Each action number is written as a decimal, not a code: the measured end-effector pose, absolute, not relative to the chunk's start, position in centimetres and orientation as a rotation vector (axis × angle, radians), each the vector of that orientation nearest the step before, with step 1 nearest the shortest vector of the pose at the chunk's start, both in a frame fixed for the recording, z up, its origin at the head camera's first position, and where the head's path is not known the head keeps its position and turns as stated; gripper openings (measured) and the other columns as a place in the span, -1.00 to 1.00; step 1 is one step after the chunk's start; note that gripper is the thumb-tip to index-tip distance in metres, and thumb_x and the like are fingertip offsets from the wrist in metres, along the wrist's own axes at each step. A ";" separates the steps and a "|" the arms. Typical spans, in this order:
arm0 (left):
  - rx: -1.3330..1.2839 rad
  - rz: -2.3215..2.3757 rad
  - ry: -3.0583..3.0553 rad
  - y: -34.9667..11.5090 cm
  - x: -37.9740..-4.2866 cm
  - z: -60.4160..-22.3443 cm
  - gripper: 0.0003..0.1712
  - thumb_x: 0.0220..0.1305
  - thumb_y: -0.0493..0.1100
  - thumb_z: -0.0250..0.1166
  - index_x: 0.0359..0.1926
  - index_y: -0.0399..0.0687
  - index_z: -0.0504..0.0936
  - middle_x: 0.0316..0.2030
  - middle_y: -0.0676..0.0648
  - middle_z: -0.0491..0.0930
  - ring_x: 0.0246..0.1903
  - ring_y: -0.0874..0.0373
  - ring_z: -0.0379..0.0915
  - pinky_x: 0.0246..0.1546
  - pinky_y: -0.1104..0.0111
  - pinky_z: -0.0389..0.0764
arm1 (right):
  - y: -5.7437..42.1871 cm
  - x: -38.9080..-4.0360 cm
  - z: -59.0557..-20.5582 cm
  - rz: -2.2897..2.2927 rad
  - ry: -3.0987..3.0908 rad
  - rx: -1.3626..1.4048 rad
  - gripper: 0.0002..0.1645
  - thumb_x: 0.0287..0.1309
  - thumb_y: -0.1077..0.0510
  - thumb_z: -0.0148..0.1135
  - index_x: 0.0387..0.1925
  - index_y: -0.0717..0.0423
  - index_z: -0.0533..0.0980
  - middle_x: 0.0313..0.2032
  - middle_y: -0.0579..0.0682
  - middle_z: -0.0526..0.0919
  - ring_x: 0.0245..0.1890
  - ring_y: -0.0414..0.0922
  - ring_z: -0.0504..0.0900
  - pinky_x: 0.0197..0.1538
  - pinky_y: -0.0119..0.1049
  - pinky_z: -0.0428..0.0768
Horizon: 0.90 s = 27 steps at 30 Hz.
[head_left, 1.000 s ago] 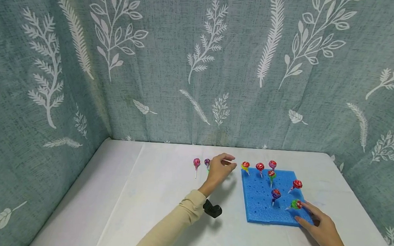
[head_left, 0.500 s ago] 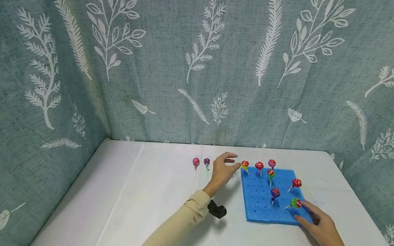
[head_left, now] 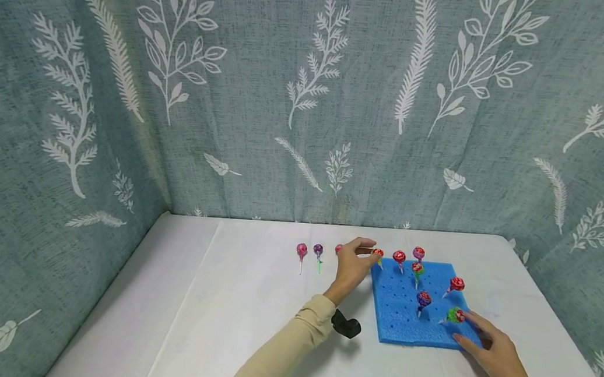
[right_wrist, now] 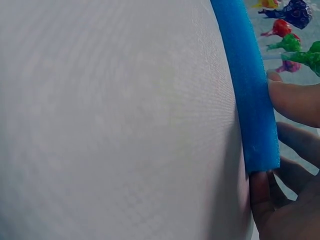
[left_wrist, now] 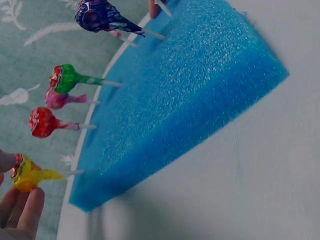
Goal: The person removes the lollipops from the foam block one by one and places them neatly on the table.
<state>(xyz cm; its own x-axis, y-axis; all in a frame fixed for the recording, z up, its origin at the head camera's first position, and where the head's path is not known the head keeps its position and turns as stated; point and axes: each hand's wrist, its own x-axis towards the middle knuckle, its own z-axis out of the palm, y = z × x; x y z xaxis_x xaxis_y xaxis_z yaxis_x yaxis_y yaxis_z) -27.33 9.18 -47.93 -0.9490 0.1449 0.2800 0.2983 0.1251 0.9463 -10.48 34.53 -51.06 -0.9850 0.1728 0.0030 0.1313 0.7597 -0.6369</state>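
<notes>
My left hand is at the far left corner of a blue foam block. Its thumb and fingers are round the head of a yellow lollipop, whose stick stands tilted in the foam. More lollipops stick up from the block: a red one, a pink one, a green one, a dark blue one, another red one and a leaning green-and-red one. My right hand grips the block's near right corner, thumb on top and fingers along the side.
On the white table, left of the block, lie a loose pink lollipop and a purple lollipop. A further pink lollipop is partly hidden behind my left hand. A patterned curtain hangs behind the table.
My left hand has moved right from beside the foam block to the yellow lollipop and closed round its head. My right hand stays at the block's corner.
</notes>
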 end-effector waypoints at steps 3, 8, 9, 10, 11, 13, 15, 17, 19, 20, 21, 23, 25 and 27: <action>-0.444 -1.941 -2.278 9.5 -27.3 -48.0 -0.79 0.09 -0.30 0.38 -0.19 -0.15 0.68 -0.24 -0.09 0.67 -0.17 0.07 0.59 0.12 0.02 0.35 | 34.5 -10.5 -51.1 1.033 -2.879 -0.243 -0.17 0.13 -0.13 0.29 0.23 0.38 0.32 0.19 0.50 0.29 0.12 0.43 0.31 -0.02 0.21 0.46; -0.416 -1.961 -2.316 9.9 -27.4 -48.4 -0.76 0.08 -0.34 0.38 -0.17 -0.22 0.68 -0.25 -0.12 0.68 -0.14 0.02 0.58 -0.07 0.27 0.52 | 34.5 -10.4 -51.2 1.030 -2.867 -0.238 -0.19 0.12 -0.09 0.31 0.22 0.38 0.34 0.18 0.49 0.30 0.11 0.42 0.34 -0.04 0.20 0.48; -0.412 -1.969 -2.317 10.0 -27.4 -48.5 -0.75 0.08 -0.35 0.37 -0.16 -0.24 0.68 -0.24 -0.13 0.68 -0.13 -0.01 0.57 -0.12 0.32 0.53 | 34.5 -10.4 -51.2 1.030 -2.869 -0.240 -0.19 0.12 -0.10 0.31 0.22 0.38 0.34 0.19 0.49 0.30 0.11 0.42 0.33 -0.04 0.20 0.48; -0.407 -1.978 -2.312 10.0 -27.4 -48.5 -0.74 0.07 -0.36 0.38 -0.15 -0.25 0.68 -0.23 -0.14 0.67 -0.13 -0.04 0.57 -0.17 0.36 0.54 | 34.5 -10.4 -51.2 1.033 -2.872 -0.244 -0.18 0.12 -0.11 0.31 0.22 0.38 0.33 0.19 0.50 0.29 0.12 0.42 0.33 -0.03 0.20 0.47; -0.400 -1.987 -2.306 10.1 -27.4 -48.6 -0.74 0.06 -0.38 0.38 -0.16 -0.25 0.68 -0.23 -0.15 0.67 -0.13 -0.06 0.56 -0.23 0.40 0.56 | 34.5 -10.4 -51.1 1.034 -2.876 -0.246 -0.17 0.12 -0.12 0.30 0.22 0.38 0.33 0.19 0.50 0.29 0.12 0.42 0.32 -0.03 0.21 0.47; -0.385 -2.003 -2.292 10.3 -27.4 -48.7 -0.74 0.04 -0.39 0.38 -0.17 -0.25 0.68 -0.25 -0.13 0.67 -0.14 -0.06 0.56 -0.30 0.44 0.55 | 34.5 -10.5 -51.1 1.033 -2.883 -0.250 -0.16 0.12 -0.13 0.29 0.23 0.38 0.32 0.19 0.50 0.28 0.12 0.43 0.31 -0.02 0.21 0.46; -0.375 -2.010 -2.285 10.4 -27.4 -48.8 -0.74 0.03 -0.40 0.39 -0.18 -0.24 0.68 -0.27 -0.09 0.67 -0.15 -0.02 0.57 -0.32 0.46 0.55 | 34.5 -10.5 -51.0 1.032 -2.884 -0.252 -0.16 0.13 -0.14 0.29 0.23 0.38 0.32 0.19 0.50 0.28 0.12 0.43 0.31 -0.02 0.22 0.45; -0.376 -2.015 -2.280 10.5 -27.4 -48.8 -0.75 0.02 -0.41 0.39 -0.20 -0.20 0.69 -0.29 -0.05 0.67 -0.17 0.02 0.57 -0.30 0.48 0.56 | 34.5 -10.4 -51.1 1.026 -2.882 -0.257 -0.17 0.13 -0.13 0.29 0.23 0.38 0.33 0.19 0.50 0.29 0.11 0.42 0.33 -0.03 0.21 0.46; -0.382 -2.019 -2.274 10.6 -27.3 -48.8 -0.74 0.01 -0.43 0.39 -0.22 -0.16 0.70 -0.30 -0.02 0.67 -0.18 0.06 0.57 -0.28 0.49 0.57 | 34.5 -10.3 -51.1 1.028 -2.880 -0.265 -0.17 0.13 -0.12 0.29 0.22 0.38 0.33 0.18 0.51 0.29 0.10 0.41 0.34 -0.04 0.19 0.48; -0.387 -2.019 -2.267 10.6 -27.3 -48.8 -0.74 0.00 -0.44 0.39 -0.23 -0.15 0.70 -0.30 -0.02 0.67 -0.19 0.08 0.57 -0.27 0.49 0.57 | 34.5 -10.3 -51.1 1.030 -2.880 -0.268 -0.18 0.13 -0.12 0.29 0.22 0.38 0.33 0.18 0.51 0.29 0.10 0.41 0.35 -0.05 0.18 0.48; -0.388 -2.022 -2.260 10.6 -27.3 -48.8 -0.73 0.00 -0.45 0.39 -0.24 -0.14 0.70 -0.31 -0.02 0.67 -0.19 0.09 0.58 -0.27 0.49 0.58 | 34.4 -10.3 -51.2 1.031 -2.879 -0.272 -0.18 0.12 -0.12 0.30 0.22 0.38 0.33 0.18 0.51 0.29 0.10 0.40 0.35 -0.05 0.18 0.49; -0.392 -2.018 -2.244 10.7 -27.2 -48.9 -0.72 -0.02 -0.47 0.39 -0.25 -0.13 0.70 -0.31 -0.03 0.67 -0.21 0.11 0.58 -0.27 0.48 0.58 | 34.4 -10.4 -51.2 1.033 -2.878 -0.275 -0.17 0.12 -0.12 0.30 0.22 0.38 0.33 0.19 0.50 0.29 0.10 0.40 0.35 -0.04 0.17 0.49; -0.392 -2.016 -2.231 10.7 -27.2 -48.9 -0.72 -0.03 -0.48 0.38 -0.24 -0.17 0.70 -0.32 -0.04 0.67 -0.22 0.13 0.58 -0.28 0.49 0.58 | 34.4 -10.5 -51.2 1.037 -2.880 -0.276 -0.17 0.13 -0.12 0.29 0.23 0.38 0.32 0.20 0.50 0.28 0.12 0.40 0.33 -0.03 0.18 0.48; -0.397 -2.011 -2.226 10.7 -27.2 -48.9 -0.72 -0.03 -0.49 0.38 -0.23 -0.21 0.69 -0.32 -0.05 0.67 -0.22 0.13 0.58 -0.28 0.49 0.58 | 34.4 -10.5 -51.2 1.034 -2.883 -0.274 -0.17 0.13 -0.13 0.29 0.23 0.38 0.32 0.20 0.50 0.27 0.12 0.41 0.32 -0.02 0.19 0.47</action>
